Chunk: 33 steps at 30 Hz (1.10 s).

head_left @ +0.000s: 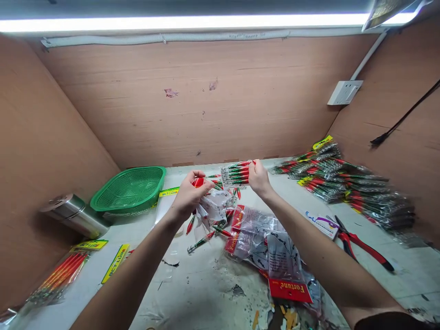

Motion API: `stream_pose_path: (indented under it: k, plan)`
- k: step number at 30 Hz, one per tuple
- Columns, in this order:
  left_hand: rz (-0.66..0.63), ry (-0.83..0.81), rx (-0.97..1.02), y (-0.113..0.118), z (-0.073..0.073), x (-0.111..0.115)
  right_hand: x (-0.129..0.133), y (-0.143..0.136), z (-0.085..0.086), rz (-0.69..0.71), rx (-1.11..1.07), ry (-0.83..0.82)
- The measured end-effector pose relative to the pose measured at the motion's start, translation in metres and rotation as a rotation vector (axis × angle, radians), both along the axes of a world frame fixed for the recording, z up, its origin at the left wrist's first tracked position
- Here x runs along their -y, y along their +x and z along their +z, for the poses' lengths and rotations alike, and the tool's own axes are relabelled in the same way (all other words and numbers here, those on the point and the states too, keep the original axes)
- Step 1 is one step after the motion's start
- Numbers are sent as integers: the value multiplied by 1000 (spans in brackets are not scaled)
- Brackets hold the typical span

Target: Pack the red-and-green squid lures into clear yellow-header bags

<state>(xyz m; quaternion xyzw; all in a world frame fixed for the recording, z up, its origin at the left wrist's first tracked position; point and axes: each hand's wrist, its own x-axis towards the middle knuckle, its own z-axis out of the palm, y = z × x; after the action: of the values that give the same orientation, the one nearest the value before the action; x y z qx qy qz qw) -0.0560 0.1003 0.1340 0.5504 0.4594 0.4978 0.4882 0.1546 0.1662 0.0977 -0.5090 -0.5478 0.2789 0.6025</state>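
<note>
My right hand point(260, 178) is closed on a row of red and green lures point(237, 173), held above the back middle of the table. To its left, my left hand point(192, 190) has its fingers curled round something red at the fingertips. Crumpled clear plastic point(218, 204) hangs or lies just below and right of my left hand. Loose red and green lures point(190, 224) lie on the table under the hands. Nearer to me, beneath my right forearm, are clear packets with red "Fortune" headers point(290, 290).
A green basket point(129, 190) and a steel flask point(77, 215) stand at the left, near packed orange lures point(62, 275). Packed lures are piled at the right point(343, 183), behind red-handled pliers point(360, 245) and a white card point(321, 224). Wooden walls enclose the table.
</note>
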Motion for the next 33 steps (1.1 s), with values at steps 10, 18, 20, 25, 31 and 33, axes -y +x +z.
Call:
stream_pose_path:
  k: [10, 18, 20, 25, 31, 33]
  plan:
    - [-66, -42, -107, -4, -3, -16, 7, -21, 4, 169, 185, -106]
    - [124, 29, -458, 13, -5, -24, -22, -43, 0, -83, 627, -64]
    - [164, 62, -536, 17, 5, -25, -28, -55, -1, -101, 689, -62]
    - [247, 220, -731, 6, 33, 9, -39, -37, 21, -243, 703, -62]
    - [-384, 383, -1145, 48, -21, 95, -7, 29, 57, -330, 489, 132]
    - [-646, 373, -1300, 76, -46, 117, 25, 47, 59, -305, 357, 325]
